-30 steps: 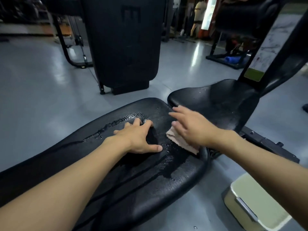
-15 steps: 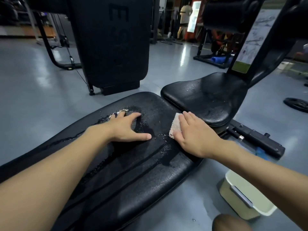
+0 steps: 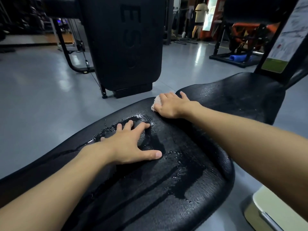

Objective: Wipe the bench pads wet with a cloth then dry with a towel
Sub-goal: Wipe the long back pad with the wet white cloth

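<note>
A long black bench pad fills the lower middle, streaked with water and droplets. A second black seat pad lies beyond it at the right, also beaded with water. My right hand presses a small pale pink cloth flat on the far end of the long pad, near the gap between the pads; most of the cloth is hidden under the palm. My left hand rests flat on the wet middle of the long pad, fingers spread, holding nothing.
A tall black machine housing stands on the grey floor just beyond the bench. A cream bucket sits on the floor at the lower right. A black frame post rises behind the seat pad. A person stands far back.
My right hand has slid the cloth away from me along the long pad, from beside the left hand to the pad's far end. The left hand stays planted.
</note>
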{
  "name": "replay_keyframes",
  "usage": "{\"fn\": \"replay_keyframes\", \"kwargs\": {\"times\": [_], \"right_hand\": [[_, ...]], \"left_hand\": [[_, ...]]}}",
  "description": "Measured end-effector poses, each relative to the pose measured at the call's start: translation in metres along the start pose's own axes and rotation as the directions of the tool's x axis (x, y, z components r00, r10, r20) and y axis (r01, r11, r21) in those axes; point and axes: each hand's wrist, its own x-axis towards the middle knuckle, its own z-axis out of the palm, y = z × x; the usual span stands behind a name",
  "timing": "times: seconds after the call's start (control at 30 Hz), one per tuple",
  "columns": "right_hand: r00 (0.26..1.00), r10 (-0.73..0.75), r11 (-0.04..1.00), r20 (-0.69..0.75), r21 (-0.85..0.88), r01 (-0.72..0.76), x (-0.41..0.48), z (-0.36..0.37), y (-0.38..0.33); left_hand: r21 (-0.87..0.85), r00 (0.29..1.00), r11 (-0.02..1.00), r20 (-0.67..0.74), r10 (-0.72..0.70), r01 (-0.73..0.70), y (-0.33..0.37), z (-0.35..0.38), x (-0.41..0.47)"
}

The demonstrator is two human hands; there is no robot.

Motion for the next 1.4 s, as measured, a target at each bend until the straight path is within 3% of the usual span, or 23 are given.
{"fn": "replay_keyframes", "kwargs": {"times": [0.23, 0.57, 0.7, 0.87, 1.03, 1.4], "right_hand": [[0.997, -0.078, 0.997, 0.014, -0.003, 0.078, 0.008, -0.005, -0.002], [0.984, -0.178, 0.981, 0.012, -0.073, 0.178, -0.104, 0.008, 0.026], [0.989, -0.146, 0.979, 0.036, -0.137, 0.150, -0.143, 0.010, 0.033], [0.978, -0.156, 0.984, -0.139, 0.064, 0.166, -0.140, 0.019, 0.023], [0.984, -0.151, 0.988, -0.094, 0.015, 0.154, -0.148, 0.030, 0.027], [0.982, -0.167, 0.986, -0.086, -0.033, 0.165, -0.252, 0.038, 0.032]], "left_hand": [[-0.030, 1.000, 1.000, -0.006, -0.005, 0.005, -0.003, -0.003, 0.006], [-0.046, 0.999, 0.999, -0.042, 0.012, -0.014, -0.007, -0.005, 0.009], [-0.075, 0.999, 0.997, -0.047, -0.021, 0.018, -0.006, -0.003, 0.004], [0.129, 0.986, 0.986, -0.142, -0.090, 0.109, 0.011, 0.006, -0.015], [-0.005, 0.985, 0.998, -0.164, -0.058, 0.058, -0.005, 0.016, -0.010], [-0.110, 0.974, 0.994, -0.225, -0.033, 0.009, 0.003, 0.007, -0.037]]}}
